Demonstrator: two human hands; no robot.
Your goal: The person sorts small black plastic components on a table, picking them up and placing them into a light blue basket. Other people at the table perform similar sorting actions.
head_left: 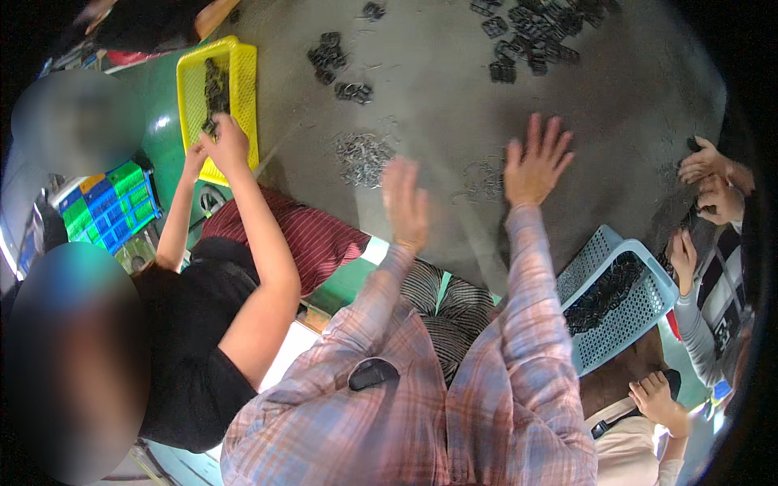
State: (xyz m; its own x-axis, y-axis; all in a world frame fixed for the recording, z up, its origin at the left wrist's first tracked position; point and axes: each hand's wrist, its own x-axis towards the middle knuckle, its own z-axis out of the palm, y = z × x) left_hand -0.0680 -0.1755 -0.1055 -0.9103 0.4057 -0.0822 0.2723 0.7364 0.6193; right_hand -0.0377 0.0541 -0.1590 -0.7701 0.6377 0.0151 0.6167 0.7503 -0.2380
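Note:
Both my arms reach out over a wide grey table (454, 219). My left hand (405, 202), a little blurred, has its fingers stretched out and holds nothing. Just beyond it lies a pile of small silvery metal pieces (363, 159). My right hand (536, 166) is raised with fingers spread, also holding nothing. To its left is a thinner scatter of small thin metal pieces (484, 180). Farther off sit a large heap of black ladder-like parts (539, 36) and two smaller clusters of similar dark parts (327, 58), (354, 92).
At left, a co-worker's hands (223, 142) handle a dark part over a yellow basket (249, 105). A light-blue basket (616, 340) of black parts stands by my right arm. Other people's hands (709, 178) are at the right table edge. Blue and green crates (113, 206) stand far left.

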